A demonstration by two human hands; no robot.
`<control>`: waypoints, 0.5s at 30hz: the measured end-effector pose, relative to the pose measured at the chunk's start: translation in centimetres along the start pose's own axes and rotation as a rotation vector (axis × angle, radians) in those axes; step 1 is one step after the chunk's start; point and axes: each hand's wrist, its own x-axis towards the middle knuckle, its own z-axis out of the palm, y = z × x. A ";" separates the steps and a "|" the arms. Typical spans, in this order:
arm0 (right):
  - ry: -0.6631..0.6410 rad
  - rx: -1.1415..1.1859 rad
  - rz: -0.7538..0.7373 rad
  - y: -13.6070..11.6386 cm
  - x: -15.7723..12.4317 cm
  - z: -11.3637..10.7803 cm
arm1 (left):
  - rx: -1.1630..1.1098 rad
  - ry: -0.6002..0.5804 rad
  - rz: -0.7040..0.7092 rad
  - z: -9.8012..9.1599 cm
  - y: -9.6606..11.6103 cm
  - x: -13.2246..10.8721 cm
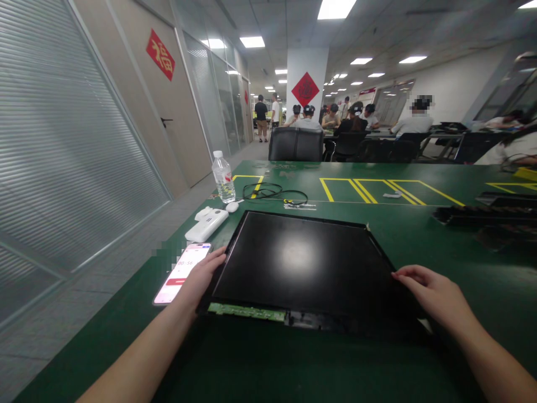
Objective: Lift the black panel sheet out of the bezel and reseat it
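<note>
A large black flat display panel [306, 263] lies face up on the green table [419, 235], with a green circuit strip [247, 312] along its near edge. My left hand [200, 277] rests against the panel's left edge, fingers stretched along it. My right hand [434, 294] lies at the panel's right edge, fingers extended and touching the rim. Neither hand is wrapped round anything.
A lit phone [182, 272] lies just left of my left hand. Behind it are a white power pack [207, 224], a water bottle [222, 178] and a black cable [272, 193]. Black trays [486, 215] sit at the right. Several people sit at tables behind.
</note>
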 end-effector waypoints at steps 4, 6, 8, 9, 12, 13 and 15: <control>-0.014 -0.005 0.017 0.0 -0.1 -0.1 | -0.119 -0.129 -0.039 -0.1 -0.3 0.0; -0.021 -0.012 0.038 0.0 -0.1 -0.1 | -0.120 -0.155 -0.058 -0.2 -0.4 0.0; -0.023 -0.014 0.035 0.0 -0.1 -0.1 | -0.117 -0.189 -0.085 -0.2 -0.3 0.0; -0.019 -0.012 0.025 0.0 0.0 -0.1 | -0.123 -0.204 -0.105 -0.2 -0.3 0.0; -0.012 -0.005 0.015 0.0 0.0 -0.1 | -0.178 -0.255 -0.184 -0.3 -0.4 0.2; -0.011 -0.003 0.020 -0.1 0.1 -0.1 | -0.184 -0.276 -0.205 -0.4 -0.6 0.3; -0.012 0.001 0.029 -0.1 0.0 -0.1 | -0.138 -0.308 -0.188 -0.7 -1.0 0.5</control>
